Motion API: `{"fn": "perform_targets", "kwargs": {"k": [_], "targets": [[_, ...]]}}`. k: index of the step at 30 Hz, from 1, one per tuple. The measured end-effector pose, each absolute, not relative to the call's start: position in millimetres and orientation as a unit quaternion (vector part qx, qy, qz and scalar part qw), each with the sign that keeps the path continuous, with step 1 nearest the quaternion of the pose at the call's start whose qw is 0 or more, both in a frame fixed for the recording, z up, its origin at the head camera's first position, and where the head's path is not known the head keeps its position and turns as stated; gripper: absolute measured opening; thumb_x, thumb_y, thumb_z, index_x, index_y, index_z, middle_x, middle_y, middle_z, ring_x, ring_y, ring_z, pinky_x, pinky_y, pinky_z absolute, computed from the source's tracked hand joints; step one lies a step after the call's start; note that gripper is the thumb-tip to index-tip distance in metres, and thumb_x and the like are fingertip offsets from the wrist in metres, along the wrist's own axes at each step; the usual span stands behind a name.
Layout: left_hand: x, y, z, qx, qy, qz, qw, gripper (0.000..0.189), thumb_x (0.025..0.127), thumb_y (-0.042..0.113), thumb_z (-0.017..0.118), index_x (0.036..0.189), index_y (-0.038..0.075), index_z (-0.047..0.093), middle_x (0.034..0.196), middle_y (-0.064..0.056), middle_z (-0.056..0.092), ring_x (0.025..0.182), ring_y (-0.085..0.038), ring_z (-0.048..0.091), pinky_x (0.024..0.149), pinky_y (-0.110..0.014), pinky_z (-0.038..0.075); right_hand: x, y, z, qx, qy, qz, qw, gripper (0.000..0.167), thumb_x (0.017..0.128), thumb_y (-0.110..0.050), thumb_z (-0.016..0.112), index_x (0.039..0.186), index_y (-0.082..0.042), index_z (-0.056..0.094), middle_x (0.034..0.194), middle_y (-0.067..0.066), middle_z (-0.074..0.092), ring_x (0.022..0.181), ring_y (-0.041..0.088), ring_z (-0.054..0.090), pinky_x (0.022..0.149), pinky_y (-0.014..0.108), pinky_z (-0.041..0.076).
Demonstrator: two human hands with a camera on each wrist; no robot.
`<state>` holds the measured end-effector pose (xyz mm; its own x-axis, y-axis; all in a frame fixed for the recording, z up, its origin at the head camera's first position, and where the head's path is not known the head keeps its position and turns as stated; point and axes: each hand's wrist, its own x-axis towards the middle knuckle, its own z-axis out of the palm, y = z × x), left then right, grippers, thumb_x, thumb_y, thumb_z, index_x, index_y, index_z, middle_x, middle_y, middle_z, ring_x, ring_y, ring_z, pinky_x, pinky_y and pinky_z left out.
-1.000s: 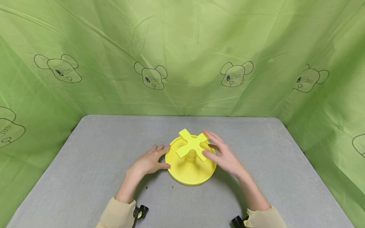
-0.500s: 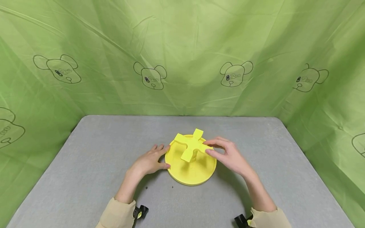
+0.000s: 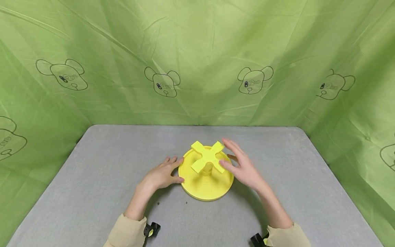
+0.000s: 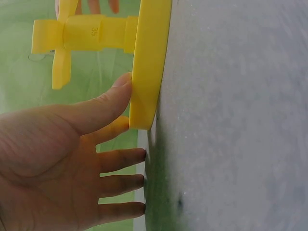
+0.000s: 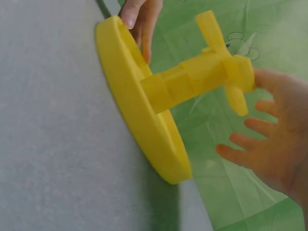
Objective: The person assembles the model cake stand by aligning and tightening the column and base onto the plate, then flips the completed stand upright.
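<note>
Barely any hold, ngl
My left grip [image 3: 158, 175] was released, thumb and index just touching the rim of the yellow base [image 3: 205, 191], flat on the desk [image 3: 92, 206]; my right grip [image 3: 247, 171] was loose too, thumb seemingly against the yellow cross [image 3: 209, 156] atop its post [image 5: 192, 77]. I figured a lopsided shove could've skidded or tipped the lot if that light left touch slipped. Green curtain [image 3: 200, 41] hung behind.
</note>
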<state>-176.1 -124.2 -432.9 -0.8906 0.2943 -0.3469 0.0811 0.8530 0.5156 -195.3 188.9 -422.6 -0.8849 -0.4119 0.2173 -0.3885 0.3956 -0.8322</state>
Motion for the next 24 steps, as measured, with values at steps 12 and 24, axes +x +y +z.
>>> {"fn": "perform_targets", "kwargs": {"k": [12, 24], "targets": [[-177, -124, -433, 0.1, 0.937, 0.255, 0.217, 0.082, 0.094, 0.038, 0.075, 0.163, 0.021, 0.033, 0.17, -0.016, 0.028, 0.16, -0.043, 0.018, 0.121, -0.07, 0.027, -194, 188, -423, -0.245, 0.833, -0.496, 0.018, 0.056, 0.097, -0.02, 0.073, 0.149, -0.01, 0.055, 0.151, 0.008, 0.051, 0.14, 0.027, 0.05, 0.112, 0.059, 0.047], [-177, -124, -432, 0.103, 0.936, 0.258, 0.214, 0.082, 0.093, 0.039, 0.075, 0.162, 0.021, 0.034, 0.17, -0.017, 0.029, 0.159, -0.044, 0.019, 0.121, -0.07, 0.027, -186, 196, -403, -0.236, 0.862, -0.449, 0.013, 0.015, 0.098, -0.027, 0.072, 0.112, -0.026, 0.077, 0.114, -0.01, 0.075, 0.109, 0.009, 0.069, 0.094, 0.029, 0.058]]}}
